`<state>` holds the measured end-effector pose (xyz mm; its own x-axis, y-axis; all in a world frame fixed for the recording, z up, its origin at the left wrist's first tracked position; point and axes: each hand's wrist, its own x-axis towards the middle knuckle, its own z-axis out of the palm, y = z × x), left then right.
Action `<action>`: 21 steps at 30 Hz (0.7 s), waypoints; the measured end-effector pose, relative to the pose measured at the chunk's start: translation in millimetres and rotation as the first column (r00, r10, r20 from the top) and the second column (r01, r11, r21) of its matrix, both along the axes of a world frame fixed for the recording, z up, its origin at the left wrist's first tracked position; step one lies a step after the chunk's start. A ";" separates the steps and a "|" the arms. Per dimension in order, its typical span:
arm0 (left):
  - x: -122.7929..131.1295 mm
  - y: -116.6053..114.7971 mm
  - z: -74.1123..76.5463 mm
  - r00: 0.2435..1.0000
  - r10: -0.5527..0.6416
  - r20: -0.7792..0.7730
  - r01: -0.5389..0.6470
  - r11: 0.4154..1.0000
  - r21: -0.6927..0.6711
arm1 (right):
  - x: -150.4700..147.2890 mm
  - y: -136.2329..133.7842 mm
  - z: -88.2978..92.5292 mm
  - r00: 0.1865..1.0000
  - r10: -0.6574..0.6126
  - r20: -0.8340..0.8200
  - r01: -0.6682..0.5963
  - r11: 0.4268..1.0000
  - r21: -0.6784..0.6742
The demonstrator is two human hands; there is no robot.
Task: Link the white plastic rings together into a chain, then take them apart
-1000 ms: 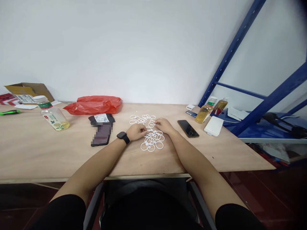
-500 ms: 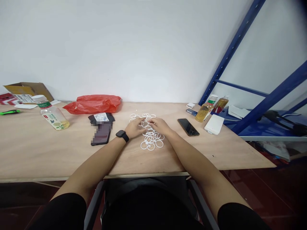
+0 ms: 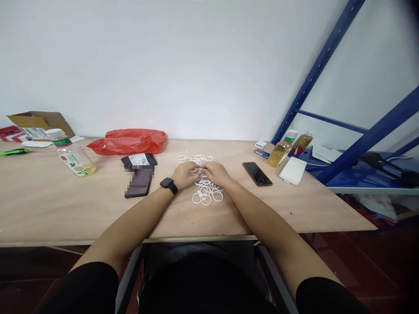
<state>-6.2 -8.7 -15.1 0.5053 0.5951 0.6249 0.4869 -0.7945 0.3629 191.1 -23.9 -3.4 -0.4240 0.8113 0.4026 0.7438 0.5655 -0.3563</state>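
Note:
Several thin white rings (image 3: 206,199) lie in a loose, overlapping chain on the tabletop, and small knobs show where some of them meet. Over the middle of this chain my left hand (image 3: 186,174) and my right hand (image 3: 216,172) come together, fingertips touching. Both have their fingers closed in a pinch around a white ring (image 3: 195,171), which is partly covered by the fingers. More rings (image 3: 181,158) show just beyond the hands, and others lie between my wrists. A black watch (image 3: 168,185) is on my left wrist.
On the wooden table (image 3: 81,209), a red plastic bag (image 3: 129,141), a dark phone (image 3: 139,185) and a drink bottle (image 3: 73,157) lie left. Another phone (image 3: 257,174), a white power bank (image 3: 292,170) and a bottle (image 3: 281,148) lie right, beside a blue rack (image 3: 314,65).
My hands have drawn closer together; their fingertips now meet over the rings, where a small gap showed before. The rings nearest me have stayed in place.

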 end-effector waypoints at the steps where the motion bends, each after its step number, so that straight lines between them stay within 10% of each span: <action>1: -0.6 1.0 -0.8 1.000 0.007 -0.003 -0.007 1.000 -0.005 | 0.5 1.6 -1.4 1.000 0.006 -0.020 -0.006 1.000 -0.007; 21: -0.2 -7.7 4.4 0.968 -0.186 -0.170 0.146 0.964 -0.223 | 40.2 30.3 -21.7 0.966 -0.178 0.190 0.200 0.975 -0.102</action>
<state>-6.4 -16.4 -10.8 0.7041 0.5994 0.3808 0.4302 -0.7867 0.4428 231.3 6.3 -25.1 -0.3145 0.9210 0.2300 0.8905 0.3702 -0.2645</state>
